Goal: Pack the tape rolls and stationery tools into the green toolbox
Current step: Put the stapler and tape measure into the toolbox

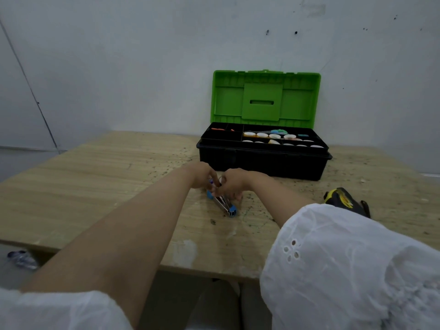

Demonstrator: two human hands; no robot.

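Head view. Gripping a blue-and-metal stapler [225,205] at mid-counter [95,186] with left hand [202,175] and right hand [234,184], fingers of both curled onto it. Behind, by the far edge, standing open: green toolbox [265,96], tape rolls [273,136] in its tray. Near the right edge, lying apart: yellow-black tape measure [342,198].

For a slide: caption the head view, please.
Left hand and right hand hold a blue stapler on the table before the open green toolbox.
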